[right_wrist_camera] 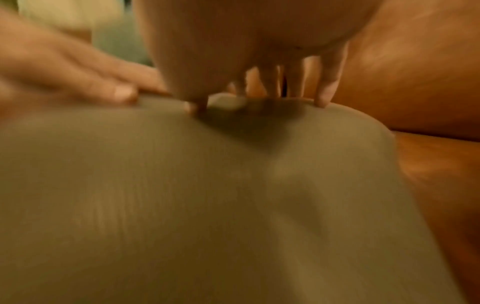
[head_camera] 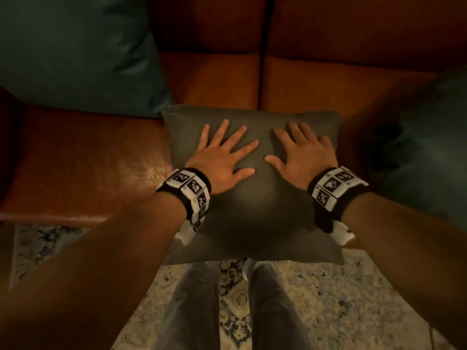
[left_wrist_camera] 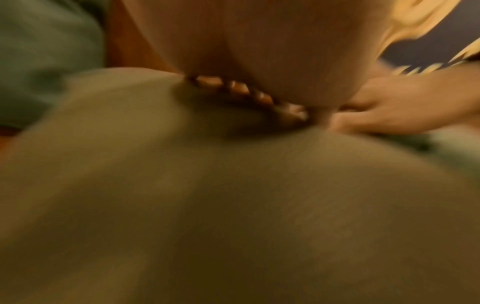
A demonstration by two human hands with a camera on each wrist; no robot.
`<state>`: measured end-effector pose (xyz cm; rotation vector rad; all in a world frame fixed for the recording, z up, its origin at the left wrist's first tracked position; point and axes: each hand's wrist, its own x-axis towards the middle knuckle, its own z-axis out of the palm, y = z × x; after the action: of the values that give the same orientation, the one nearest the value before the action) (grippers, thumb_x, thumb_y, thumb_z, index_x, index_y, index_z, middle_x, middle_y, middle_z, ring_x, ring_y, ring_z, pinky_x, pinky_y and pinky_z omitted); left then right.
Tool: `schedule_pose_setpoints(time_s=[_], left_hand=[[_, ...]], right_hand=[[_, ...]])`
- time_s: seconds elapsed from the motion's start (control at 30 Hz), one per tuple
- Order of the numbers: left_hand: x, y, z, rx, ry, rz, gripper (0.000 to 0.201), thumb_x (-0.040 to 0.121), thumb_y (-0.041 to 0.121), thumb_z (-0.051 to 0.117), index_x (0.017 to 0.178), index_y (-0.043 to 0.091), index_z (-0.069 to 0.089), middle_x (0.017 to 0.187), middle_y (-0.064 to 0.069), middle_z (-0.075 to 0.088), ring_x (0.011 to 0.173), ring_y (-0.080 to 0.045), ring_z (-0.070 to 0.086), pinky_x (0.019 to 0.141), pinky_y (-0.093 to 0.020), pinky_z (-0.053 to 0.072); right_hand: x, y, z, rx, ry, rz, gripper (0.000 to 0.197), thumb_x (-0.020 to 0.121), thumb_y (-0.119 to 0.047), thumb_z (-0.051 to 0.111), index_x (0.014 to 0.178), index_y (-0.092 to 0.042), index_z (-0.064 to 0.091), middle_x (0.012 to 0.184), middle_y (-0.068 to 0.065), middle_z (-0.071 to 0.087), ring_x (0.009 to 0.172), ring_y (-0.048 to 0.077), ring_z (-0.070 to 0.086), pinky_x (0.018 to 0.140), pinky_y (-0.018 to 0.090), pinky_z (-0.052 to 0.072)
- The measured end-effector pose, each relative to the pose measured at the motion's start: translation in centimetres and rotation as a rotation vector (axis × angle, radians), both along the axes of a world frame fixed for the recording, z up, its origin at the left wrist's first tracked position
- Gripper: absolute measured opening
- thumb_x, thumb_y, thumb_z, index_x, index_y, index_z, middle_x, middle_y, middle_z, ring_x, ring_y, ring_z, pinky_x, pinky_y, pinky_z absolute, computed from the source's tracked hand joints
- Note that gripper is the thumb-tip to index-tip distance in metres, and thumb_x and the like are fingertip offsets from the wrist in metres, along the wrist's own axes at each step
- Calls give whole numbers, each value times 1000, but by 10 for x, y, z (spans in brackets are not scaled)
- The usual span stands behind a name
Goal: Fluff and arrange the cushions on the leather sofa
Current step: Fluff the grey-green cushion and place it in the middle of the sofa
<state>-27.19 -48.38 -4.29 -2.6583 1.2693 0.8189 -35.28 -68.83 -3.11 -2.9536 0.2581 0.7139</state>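
Observation:
An olive-grey cushion [head_camera: 252, 210] lies flat on the front of the brown leather sofa [head_camera: 83, 162], its near edge hanging over the seat front. My left hand [head_camera: 222, 152] presses flat on its upper left part, fingers spread. My right hand [head_camera: 300, 150] presses flat beside it on the upper right. The fabric dents under both palms. In the left wrist view the cushion [left_wrist_camera: 233, 205] fills the frame below my left hand [left_wrist_camera: 259, 61], blurred. The right wrist view shows the cushion [right_wrist_camera: 207, 205] under my right hand [right_wrist_camera: 246, 51].
A large teal cushion [head_camera: 75, 54] leans against the sofa back at the left. Another dark teal cushion [head_camera: 429, 147] sits at the right. A seam [head_camera: 261, 79] splits the seat in the middle. A patterned rug [head_camera: 341, 299] covers the floor under my legs.

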Motion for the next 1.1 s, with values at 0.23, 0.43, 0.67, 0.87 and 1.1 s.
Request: schedule_pose_setpoints(time_s=[0.23,0.43,0.67,0.87,1.1], left_hand=[[42,19,-32,132,168,244,72,77,86,2,141,58,-17,158,14,-23,145,-27,-25,112,-65,-10],[44,27,-44,80,196,339,72,78,85,3,142,58,-14,159,15,-20,146,-24,-24,114,-61,-12],[67,61,-24,226,317,741,65,92,69,12,150,46,-8,159,14,-19,148,-30,-15,114,-58,-8],[65,-2,-15,-26,81,371,64,96,53,25,153,33,6,163,-1,4,149,-30,-3,117,-59,1],[100,36,-35,317,152,705,67,91,71,14,151,44,5,163,3,-6,149,-28,-7,116,-57,-4]], right_hand=[[22,-5,-24,-67,130,43,75,91,-73,3,154,-33,10,164,3,20,149,27,20,109,57,23],[20,-10,-32,-55,106,8,72,93,-71,6,154,-34,16,163,-2,22,150,21,21,106,50,25],[1,-30,-39,-51,155,-325,69,92,-71,9,151,-36,19,163,-4,21,149,21,20,109,56,27],[46,-37,-22,-32,127,-169,72,92,-71,11,150,-30,24,162,4,23,150,27,19,113,61,22],[43,-84,-51,-36,318,-67,83,83,-78,-3,151,-35,18,161,-2,24,149,25,20,112,64,20]])
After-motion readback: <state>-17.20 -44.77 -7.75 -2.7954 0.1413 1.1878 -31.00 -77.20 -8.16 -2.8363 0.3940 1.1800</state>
